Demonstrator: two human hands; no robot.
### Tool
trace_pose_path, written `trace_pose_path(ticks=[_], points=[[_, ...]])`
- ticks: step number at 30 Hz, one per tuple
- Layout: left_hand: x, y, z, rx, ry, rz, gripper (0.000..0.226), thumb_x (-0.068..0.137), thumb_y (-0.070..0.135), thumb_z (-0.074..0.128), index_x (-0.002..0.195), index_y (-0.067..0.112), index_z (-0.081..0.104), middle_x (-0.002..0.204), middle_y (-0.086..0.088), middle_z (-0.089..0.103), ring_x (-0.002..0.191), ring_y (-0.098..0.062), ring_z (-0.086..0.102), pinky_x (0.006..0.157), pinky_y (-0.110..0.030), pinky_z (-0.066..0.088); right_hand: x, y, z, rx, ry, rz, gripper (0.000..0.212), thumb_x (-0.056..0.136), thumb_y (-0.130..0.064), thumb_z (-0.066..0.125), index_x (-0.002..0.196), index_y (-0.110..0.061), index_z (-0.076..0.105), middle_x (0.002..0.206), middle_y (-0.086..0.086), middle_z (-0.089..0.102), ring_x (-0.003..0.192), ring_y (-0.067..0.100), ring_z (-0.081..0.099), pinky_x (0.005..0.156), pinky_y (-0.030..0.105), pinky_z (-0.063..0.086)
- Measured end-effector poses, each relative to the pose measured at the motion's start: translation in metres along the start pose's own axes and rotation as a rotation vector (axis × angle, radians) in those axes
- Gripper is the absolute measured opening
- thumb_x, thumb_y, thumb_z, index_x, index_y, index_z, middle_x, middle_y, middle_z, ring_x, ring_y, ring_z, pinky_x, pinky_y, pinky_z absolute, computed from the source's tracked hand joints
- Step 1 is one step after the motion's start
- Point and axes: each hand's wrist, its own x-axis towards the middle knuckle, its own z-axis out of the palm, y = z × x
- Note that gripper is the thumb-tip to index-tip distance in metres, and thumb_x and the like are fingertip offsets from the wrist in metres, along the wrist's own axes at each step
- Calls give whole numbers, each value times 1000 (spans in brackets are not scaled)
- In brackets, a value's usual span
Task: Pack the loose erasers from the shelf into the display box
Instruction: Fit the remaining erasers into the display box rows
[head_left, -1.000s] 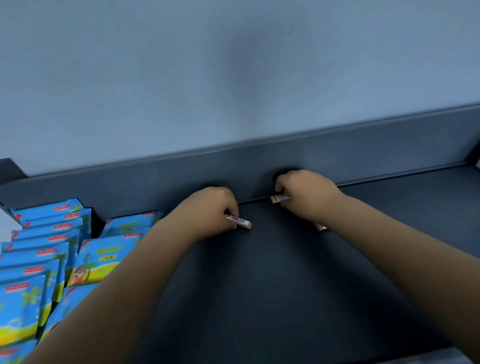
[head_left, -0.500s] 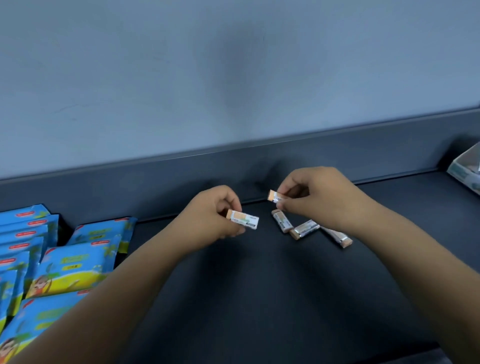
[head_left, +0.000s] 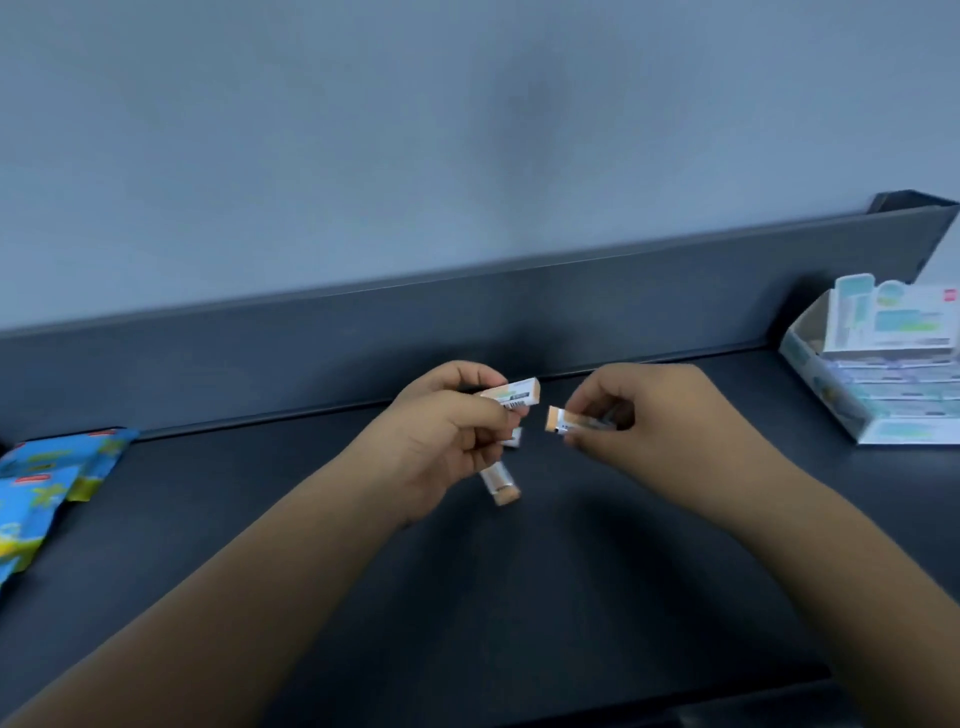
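Observation:
My left hand (head_left: 447, 436) holds a small sleeved eraser (head_left: 514, 396) between thumb and fingers, lifted above the dark shelf (head_left: 467, 597). Just to its right, my right hand (head_left: 649, 421) pinches a second eraser (head_left: 563, 420), whose orange end points left. The two erasers are a short gap apart. A loose eraser (head_left: 500, 484) lies on the shelf below my left hand, and part of another (head_left: 514, 439) shows behind my fingers. The open display box (head_left: 831, 395) stands at the far right with rows of erasers inside.
Blue and yellow packets (head_left: 47, 483) lie at the left edge of the shelf. A low dark back rail (head_left: 363, 343) runs behind the hands, with a pale wall above it. The shelf's front edge is near the bottom of the view.
Both hands have lifted their erasers off the shelf and drawn together. The view has swung right, so the display box shows fully and most blue packets have left the frame.

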Motion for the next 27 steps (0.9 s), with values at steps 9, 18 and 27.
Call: trace_pose_path(ticks=[9,18,27], points=[[31,-10,88,215,32,208,24,79,-2,80,99,7,72,77,-5,72,68,-13,63,70,-32,51,2,70,-61,-74,99,-50,9,85,-35,74,91,-28,74,78,-14,68,75,3,61,72,34,54],[59,-11,124,432,-139,336,15,83,9,80,98,14,79,81,-9,75,71,-8,62,68,-21,51,-5,104,-89,-116,229,-28,4,86,-34,74,89,-31,73,80,-15,66,78,2,60,71,32,53],[91,-2,197,462,-103,347,8,92,23,74,97,20,78,95,-11,74,87,-28,69,77,-36,58,-4,169,-169,-70,292,68,9,85,-34,76,78,-36,71,78,-20,69,79,-2,62,67,21,47]])
